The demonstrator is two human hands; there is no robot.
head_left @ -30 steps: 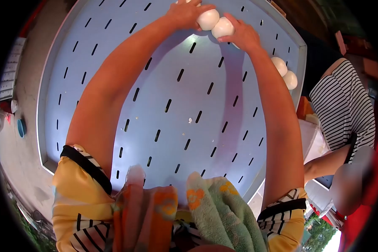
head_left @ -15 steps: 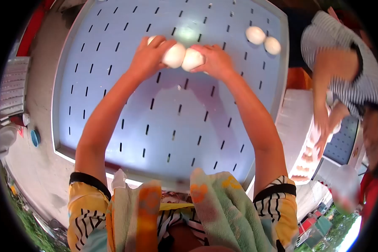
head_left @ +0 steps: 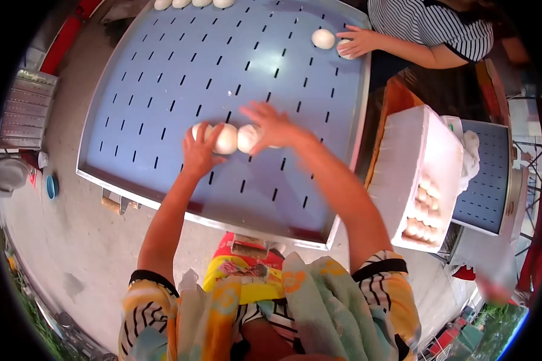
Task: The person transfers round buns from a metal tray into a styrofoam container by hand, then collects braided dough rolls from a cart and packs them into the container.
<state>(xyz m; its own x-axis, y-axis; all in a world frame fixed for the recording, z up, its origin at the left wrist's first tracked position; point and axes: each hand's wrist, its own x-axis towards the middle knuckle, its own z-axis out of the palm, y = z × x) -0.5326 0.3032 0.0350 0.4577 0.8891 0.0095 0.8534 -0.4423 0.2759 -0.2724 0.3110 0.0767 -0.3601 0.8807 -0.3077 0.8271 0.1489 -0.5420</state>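
Several white, round dough buns lie in a short row on the blue slotted tray (head_left: 180, 162). My left hand (head_left: 202, 149) curls over the left end, its fingers around a white bun (head_left: 226, 139) and another partly covered one. Beside it sits a third bun (head_left: 247, 138), touched by my right hand (head_left: 274, 127). The right hand's fingers are spread above that bun and its thumb lies low against it. A sliver of white shows beneath the right palm, mostly hidden.
At the tray's far right, a co-worker's hand (head_left: 356, 42) rests on a bun, next to another bun (head_left: 323, 39). More buns (head_left: 202, 2) line the far left edge. A white foam box (head_left: 397, 162) with rows of buns stands right, before a second slotted tray (head_left: 485, 180).
My hands and the buns now appear lower and nearer the tray's front. My right fingers have spread. The co-worker's hand has come onto a far bun. The view has shifted.
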